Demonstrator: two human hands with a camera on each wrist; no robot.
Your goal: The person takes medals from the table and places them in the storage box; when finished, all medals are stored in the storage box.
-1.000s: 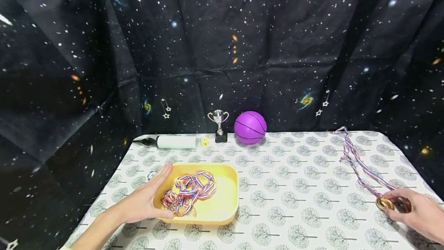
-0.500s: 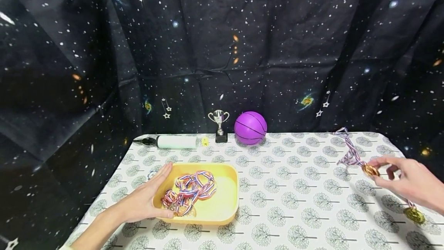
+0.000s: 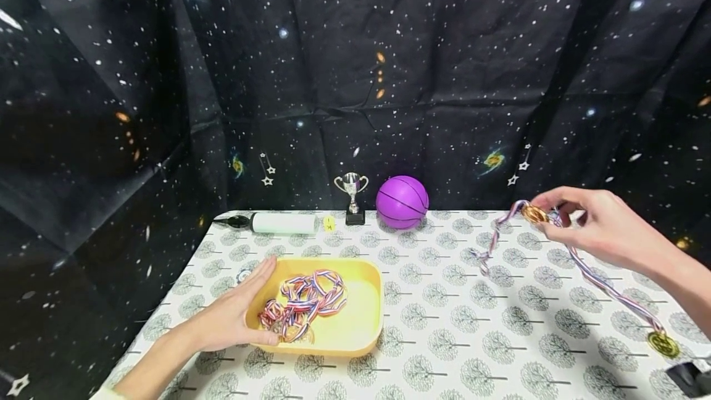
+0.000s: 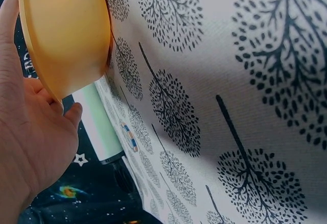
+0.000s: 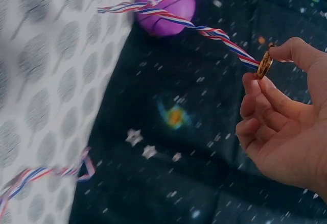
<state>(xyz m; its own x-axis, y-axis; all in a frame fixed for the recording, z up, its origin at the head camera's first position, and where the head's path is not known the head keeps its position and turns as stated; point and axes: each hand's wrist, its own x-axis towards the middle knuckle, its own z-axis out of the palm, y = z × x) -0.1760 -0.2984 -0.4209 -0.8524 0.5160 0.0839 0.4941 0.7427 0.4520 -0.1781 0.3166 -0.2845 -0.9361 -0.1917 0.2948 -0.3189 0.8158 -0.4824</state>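
My left hand (image 3: 228, 313) holds a yellow plastic tub (image 3: 355, 350) by its left end, thumb at the near rim. The left wrist view shows my fingers against the outside of the tub (image 4: 66, 35). Inside lies a tangle of striped ribbons (image 3: 316, 298) with medals partly hidden under it. Above the table's right side, my right hand (image 3: 600, 227) pinches a gold-coloured medal (image 3: 534, 213) between thumb and fingers; its red, white and blue ribbon (image 5: 204, 32) trails off it. A second gold medal (image 3: 663, 344) lies on the cloth at right, its ribbon (image 3: 611, 292) running back behind my right hand.
Along the back edge stand a small silver trophy cup (image 3: 352, 199) and a purple ball (image 3: 402, 202). A white hand pump (image 3: 283, 223) and a yellow disc (image 3: 329, 223) are left of them. A small round piece (image 3: 243, 275) lies behind the tub. A black star-print cloth hangs behind.
My right hand has lifted the pinched medal off the table and carried it left and toward the back, ribbon trailing. The second medal has come into sight. My left hand stays on the tub.
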